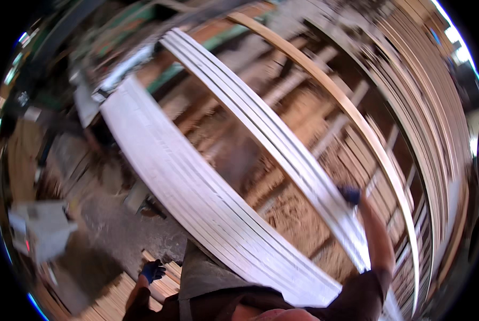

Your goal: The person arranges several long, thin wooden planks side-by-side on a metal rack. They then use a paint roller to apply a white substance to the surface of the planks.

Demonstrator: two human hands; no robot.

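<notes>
My right hand (pixel 350 195), in a dark blue glove, is raised with its arm stretched out and grips a bundle of long white painted boards (pixel 271 136) near its lower end. A wider stack of white boards (pixel 180 176) runs parallel to the left, ending near my chest. My left hand (pixel 152 270), also in a blue glove, hangs low beside my body over a pile of pale wood strips (pixel 116 299); it looks closed with nothing visible in it. The picture is motion-blurred.
A bare wooden strip (pixel 351 115) curves to the right of the white boards. Stacks of timber (pixel 426 123) fill the right side. Sawdust and wood scraps (pixel 287 208) cover the floor. A grey machine part (pixel 41 224) sits at the left.
</notes>
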